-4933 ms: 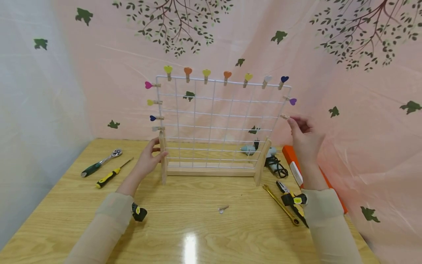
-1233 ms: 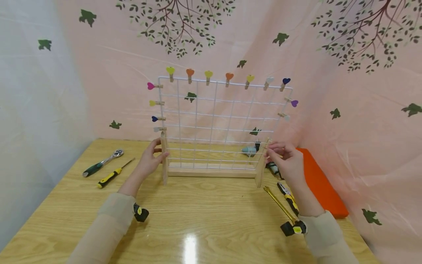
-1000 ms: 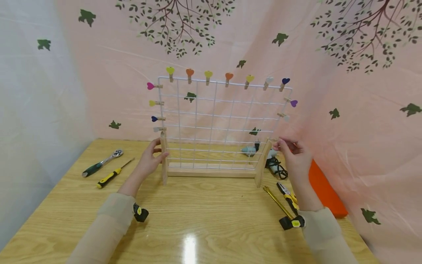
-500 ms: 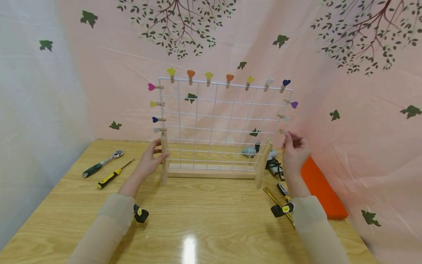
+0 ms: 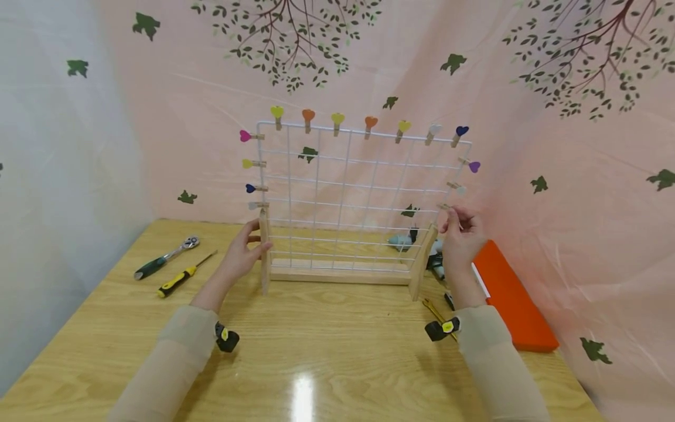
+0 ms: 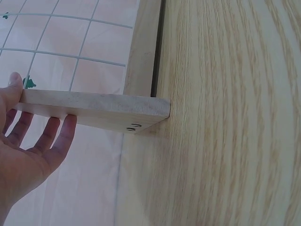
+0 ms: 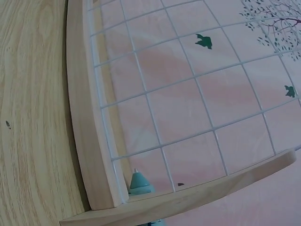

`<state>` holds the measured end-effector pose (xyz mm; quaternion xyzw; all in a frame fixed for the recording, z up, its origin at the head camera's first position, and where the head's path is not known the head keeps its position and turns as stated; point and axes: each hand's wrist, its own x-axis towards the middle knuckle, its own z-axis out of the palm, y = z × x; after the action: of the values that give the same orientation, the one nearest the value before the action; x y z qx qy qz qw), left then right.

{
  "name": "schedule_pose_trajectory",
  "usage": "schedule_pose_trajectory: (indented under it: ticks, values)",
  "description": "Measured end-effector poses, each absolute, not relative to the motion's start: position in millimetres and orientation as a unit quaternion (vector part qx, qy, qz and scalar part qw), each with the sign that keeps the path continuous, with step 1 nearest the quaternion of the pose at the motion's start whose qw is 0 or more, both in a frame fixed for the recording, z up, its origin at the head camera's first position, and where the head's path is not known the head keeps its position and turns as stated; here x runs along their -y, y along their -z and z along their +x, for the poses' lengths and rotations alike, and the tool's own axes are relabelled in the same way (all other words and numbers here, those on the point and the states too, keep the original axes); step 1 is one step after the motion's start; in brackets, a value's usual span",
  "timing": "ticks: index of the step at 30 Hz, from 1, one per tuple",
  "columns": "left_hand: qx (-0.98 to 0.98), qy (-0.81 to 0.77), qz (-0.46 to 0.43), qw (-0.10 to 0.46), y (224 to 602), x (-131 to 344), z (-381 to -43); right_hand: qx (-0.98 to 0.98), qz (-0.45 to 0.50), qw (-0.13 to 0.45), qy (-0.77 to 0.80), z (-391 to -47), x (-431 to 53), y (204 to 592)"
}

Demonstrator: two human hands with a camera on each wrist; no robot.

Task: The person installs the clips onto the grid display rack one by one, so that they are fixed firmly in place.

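A white wire grid (image 5: 353, 129) stands upright in a wooden stand (image 5: 340, 276). My left hand (image 5: 239, 255) grips the stand's left post; in the left wrist view its thumb lies on one face and the fingers (image 6: 61, 136) on the other. At the grid's lower right edge my right hand (image 5: 463, 234) pinches a small wooden clothespin (image 5: 445, 206), its wooden end at the side wire and its outer end hidden by the fingers. Above it are a white-heart clothespin (image 5: 453, 186) and a purple-heart clothespin (image 5: 473, 166). Several more heart clothespins line the top and left side.
A ratchet (image 5: 166, 258) and a screwdriver (image 5: 184, 275) lie at the left. Behind the right post is a pale blue corded tool (image 5: 402, 241). A wrench (image 5: 433, 310), pliers partly hidden by the right arm, and an orange box (image 5: 519, 305) are at the right.
A white-heart clothespin now sits on the right side, where my right hand was earlier. The loose clothespin is gone from the table. My right hand has brought a clothespin to the wire lower down.
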<state>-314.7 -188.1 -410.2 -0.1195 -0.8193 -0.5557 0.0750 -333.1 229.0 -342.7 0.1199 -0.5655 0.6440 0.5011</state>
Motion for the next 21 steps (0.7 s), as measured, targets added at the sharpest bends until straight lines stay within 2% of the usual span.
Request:
schedule_pose_trajectory:
  ticks: [9, 14, 21]
  values:
    - [0.824, 0.551, -0.113, 0.069, 410, 189, -317, 0.586, 0.125, 0.476, -0.644, -321, -227, 339]
    - [0.822, 0.553, -0.115, 0.069, 410, 191, -319, 0.660, 0.099, 0.491, -0.560, -321, -232, 343]
    - [0.838, 0.522, -0.116, 0.106, 405, 206, -307, 0.714, 0.106, 0.496, -0.483, -311, -229, 344]
